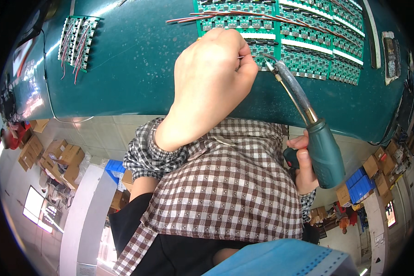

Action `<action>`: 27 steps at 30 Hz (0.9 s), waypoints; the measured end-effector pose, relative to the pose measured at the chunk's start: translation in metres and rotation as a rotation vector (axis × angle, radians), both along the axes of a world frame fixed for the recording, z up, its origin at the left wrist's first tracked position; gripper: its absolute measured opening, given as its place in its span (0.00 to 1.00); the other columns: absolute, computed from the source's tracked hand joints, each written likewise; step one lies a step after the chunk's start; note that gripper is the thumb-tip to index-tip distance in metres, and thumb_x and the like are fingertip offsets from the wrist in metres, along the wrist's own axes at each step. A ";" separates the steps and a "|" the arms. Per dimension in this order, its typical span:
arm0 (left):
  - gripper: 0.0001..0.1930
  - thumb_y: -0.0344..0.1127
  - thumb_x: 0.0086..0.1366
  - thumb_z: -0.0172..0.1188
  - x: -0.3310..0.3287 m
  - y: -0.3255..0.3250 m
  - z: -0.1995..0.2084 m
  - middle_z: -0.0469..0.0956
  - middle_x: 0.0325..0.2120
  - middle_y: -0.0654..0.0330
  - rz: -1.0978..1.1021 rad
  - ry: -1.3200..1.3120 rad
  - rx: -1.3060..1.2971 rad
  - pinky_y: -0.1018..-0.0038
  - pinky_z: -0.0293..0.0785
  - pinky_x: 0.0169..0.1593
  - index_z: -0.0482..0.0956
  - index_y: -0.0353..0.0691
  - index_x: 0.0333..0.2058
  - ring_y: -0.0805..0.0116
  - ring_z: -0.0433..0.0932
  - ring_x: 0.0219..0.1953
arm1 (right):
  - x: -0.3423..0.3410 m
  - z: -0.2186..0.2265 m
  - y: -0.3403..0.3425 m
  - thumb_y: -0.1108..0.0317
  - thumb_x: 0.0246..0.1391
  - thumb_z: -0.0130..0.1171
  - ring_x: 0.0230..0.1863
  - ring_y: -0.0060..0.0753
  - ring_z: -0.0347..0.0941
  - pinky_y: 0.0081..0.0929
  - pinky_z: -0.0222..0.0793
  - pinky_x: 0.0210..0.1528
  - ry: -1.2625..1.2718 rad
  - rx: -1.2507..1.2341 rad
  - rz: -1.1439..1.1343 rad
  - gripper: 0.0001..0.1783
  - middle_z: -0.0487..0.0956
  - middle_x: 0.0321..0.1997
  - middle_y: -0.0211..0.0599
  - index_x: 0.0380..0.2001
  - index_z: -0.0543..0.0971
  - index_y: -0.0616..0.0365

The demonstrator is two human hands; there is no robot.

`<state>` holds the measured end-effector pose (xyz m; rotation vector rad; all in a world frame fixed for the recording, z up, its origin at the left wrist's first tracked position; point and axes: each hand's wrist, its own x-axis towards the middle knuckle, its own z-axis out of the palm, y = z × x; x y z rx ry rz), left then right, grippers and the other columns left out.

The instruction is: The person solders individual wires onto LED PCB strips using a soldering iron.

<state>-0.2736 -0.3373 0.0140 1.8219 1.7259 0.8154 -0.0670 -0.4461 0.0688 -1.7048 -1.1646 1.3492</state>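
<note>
My left hand (211, 76) is closed in a pinch over the near edge of a panel of green circuit boards (303, 60). A thin wire (240, 57) sticks out between its thumb and forefinger, toward the board. My right hand (303, 168) is wrapped around the green handle of a soldering gun (325, 154). The gun's metal tube slants up and left, with its tip by the board's near edge, just right of the pinched wire. Red, black and white wires (262, 16) lie across the panel's upper part. My left palm and most fingertips are hidden.
A smaller group of boards with wires attached (78, 43) lies at the far left of the green table (129, 87). A dark worn block (391, 57) sits at the right, beside a long strip (371, 32). Cardboard boxes (64, 158) and blue bins (359, 185) stand beyond the table.
</note>
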 end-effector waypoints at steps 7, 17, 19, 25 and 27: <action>0.04 0.26 0.48 0.62 0.000 0.000 0.000 0.70 0.17 0.62 0.007 0.009 0.004 0.74 0.68 0.25 0.75 0.38 0.23 0.69 0.70 0.19 | -0.002 -0.001 -0.001 0.66 0.54 0.58 0.36 0.36 0.74 0.38 0.76 0.42 0.006 0.034 -0.015 0.23 0.75 0.33 0.43 0.47 0.70 0.75; 0.04 0.26 0.48 0.63 0.001 -0.002 0.000 0.70 0.18 0.62 0.016 0.008 -0.015 0.74 0.68 0.25 0.76 0.39 0.23 0.70 0.70 0.19 | -0.002 -0.001 -0.002 0.68 0.54 0.57 0.35 0.36 0.72 0.39 0.76 0.42 0.000 -0.004 -0.009 0.22 0.74 0.32 0.42 0.47 0.70 0.75; 0.04 0.26 0.48 0.63 0.002 -0.002 0.000 0.70 0.18 0.63 0.028 0.015 -0.010 0.74 0.68 0.25 0.76 0.39 0.23 0.70 0.70 0.19 | 0.000 -0.003 -0.004 0.68 0.54 0.57 0.35 0.36 0.72 0.40 0.76 0.42 -0.004 -0.005 0.004 0.22 0.73 0.32 0.42 0.47 0.70 0.75; 0.05 0.26 0.48 0.63 0.003 -0.003 -0.002 0.69 0.18 0.64 0.031 -0.012 0.002 0.74 0.67 0.24 0.75 0.39 0.23 0.71 0.68 0.19 | -0.001 -0.002 -0.003 0.67 0.54 0.57 0.36 0.36 0.72 0.43 0.76 0.45 0.002 -0.020 -0.001 0.22 0.74 0.31 0.42 0.46 0.71 0.74; 0.05 0.26 0.48 0.63 0.002 -0.003 -0.002 0.69 0.18 0.64 0.028 -0.011 0.003 0.74 0.67 0.24 0.75 0.39 0.23 0.71 0.68 0.19 | -0.002 -0.002 -0.002 0.66 0.54 0.57 0.36 0.35 0.72 0.43 0.75 0.46 0.009 -0.016 -0.011 0.20 0.74 0.31 0.42 0.44 0.72 0.73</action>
